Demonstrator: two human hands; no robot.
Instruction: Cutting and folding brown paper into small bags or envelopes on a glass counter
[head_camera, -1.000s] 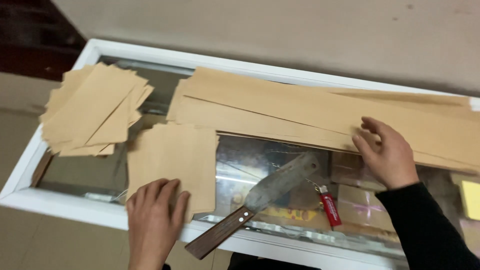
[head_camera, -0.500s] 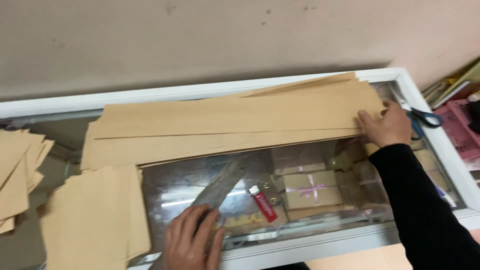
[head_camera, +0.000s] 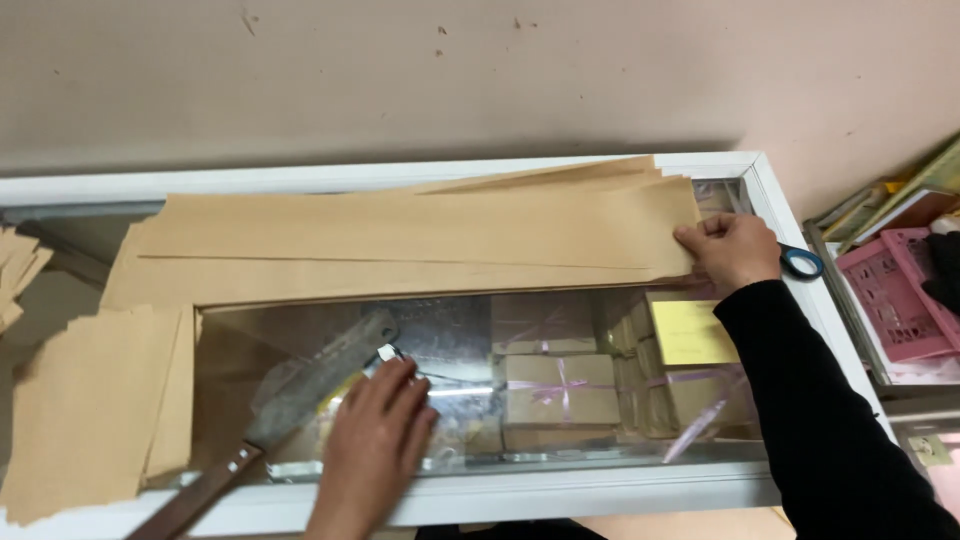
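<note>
My right hand (head_camera: 735, 250) pinches the right end of a stack of long brown paper strips (head_camera: 420, 240) that lies along the far side of a glass-topped case (head_camera: 560, 495). My left hand (head_camera: 375, 440) rests palm down on the glass near the front edge, fingers together. Its fingertips cover a small lighter (head_camera: 386, 352), of which only the pale tip shows; whether the fingers grip it is unclear. A broad knife (head_camera: 310, 380) with a wooden handle lies diagonally just left of that hand.
A pile of brown paper squares (head_camera: 90, 410) sits at the left end. Blue-handled scissors (head_camera: 802, 263) lie beyond my right hand. A pink basket (head_camera: 895, 295) stands to the right of the case. Ribbon-tied boxes (head_camera: 560, 385) and a yellow pad (head_camera: 690, 332) show under the glass.
The view has swung right. My right hand slid along the strips to their right end. My left hand left the paper squares, passed the knife and now covers the lighter.
</note>
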